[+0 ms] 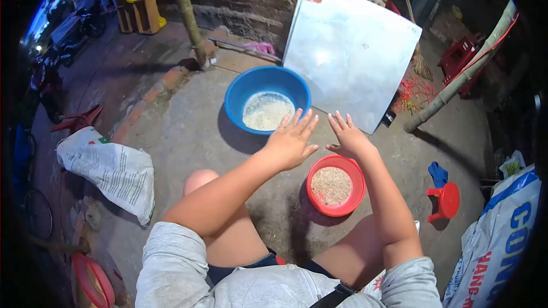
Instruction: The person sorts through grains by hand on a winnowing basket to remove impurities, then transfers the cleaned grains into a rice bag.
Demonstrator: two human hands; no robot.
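Observation:
My left hand (291, 141) is stretched out flat with its fingers spread, the fingertips overlapping the near right rim of a blue basin (237, 111) in this view. Pale, whitish grain (265, 112) covers part of the basin's bottom. My right hand (349, 138) is raised just to the right, palm down, fingers apart and holding nothing. Below the two hands stands a red bowl (359, 185) on the floor, holding light brown grain or husks (331, 186). Both hands are above the floor between the two containers.
A large whitish board (354, 51) leans against the brick wall (245, 0). A white sack (111, 174) lies at left, with another printed sack (496, 239) at right. A small red stool (448, 201) stands near a blue cloth-like item (438, 174). Wooden poles (191, 17) rise behind.

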